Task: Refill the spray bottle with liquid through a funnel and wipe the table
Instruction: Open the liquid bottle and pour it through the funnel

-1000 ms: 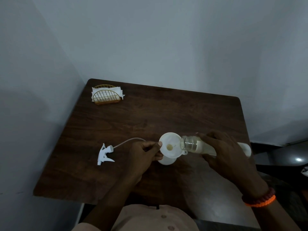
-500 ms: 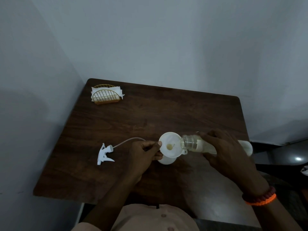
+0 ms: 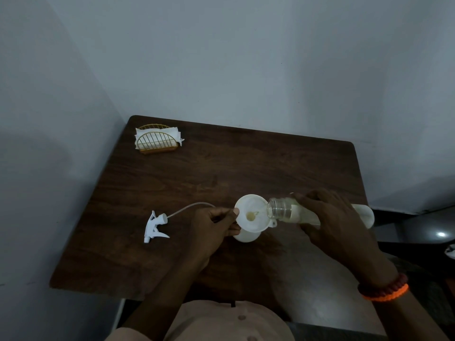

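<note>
A white funnel [image 3: 248, 212] sits in the neck of a white spray bottle [image 3: 246, 236], which shows only as a rim below the funnel. My left hand [image 3: 214, 225] pinches the funnel's left rim. My right hand [image 3: 330, 217] grips a clear refill bottle [image 3: 280, 209] tipped on its side, mouth over the funnel's right edge. Pale yellowish liquid lies in that bottle and pools at the funnel's hole. The white trigger sprayer head [image 3: 155, 226] with its thin tube lies on the table left of my left hand.
The dark wooden table [image 3: 221, 168] stands in a corner between two grey walls. A gold wire holder with white napkins [image 3: 156, 141] is at the far left corner. Right of the table is dark floor.
The refill bottle has tipped a little further over the funnel. Both hands stay where they were.
</note>
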{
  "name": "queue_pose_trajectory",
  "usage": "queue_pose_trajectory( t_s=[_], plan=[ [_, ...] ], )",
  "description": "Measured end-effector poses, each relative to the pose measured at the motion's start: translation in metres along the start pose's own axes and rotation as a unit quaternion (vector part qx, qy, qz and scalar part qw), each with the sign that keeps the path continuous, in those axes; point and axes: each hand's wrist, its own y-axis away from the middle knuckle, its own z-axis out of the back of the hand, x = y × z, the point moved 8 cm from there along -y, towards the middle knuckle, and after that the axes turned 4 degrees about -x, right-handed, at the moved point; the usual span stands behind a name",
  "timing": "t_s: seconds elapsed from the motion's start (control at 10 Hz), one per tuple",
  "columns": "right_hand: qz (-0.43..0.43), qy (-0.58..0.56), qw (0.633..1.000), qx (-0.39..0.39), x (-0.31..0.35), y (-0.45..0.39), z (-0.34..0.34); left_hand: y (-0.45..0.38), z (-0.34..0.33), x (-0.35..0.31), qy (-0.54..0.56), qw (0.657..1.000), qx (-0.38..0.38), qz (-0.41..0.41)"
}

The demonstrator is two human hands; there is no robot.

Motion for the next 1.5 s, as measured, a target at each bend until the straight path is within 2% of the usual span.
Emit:
queue_pose_trajectory(
  t_s=[1.5],
  plan=[
    [0.016,0.015,1.000,-0.022,0.0069,-0.0048,0.0080,0.0011,-0.0004,-0.0008,0.006,1.000,0.001,0.002]
  ],
)
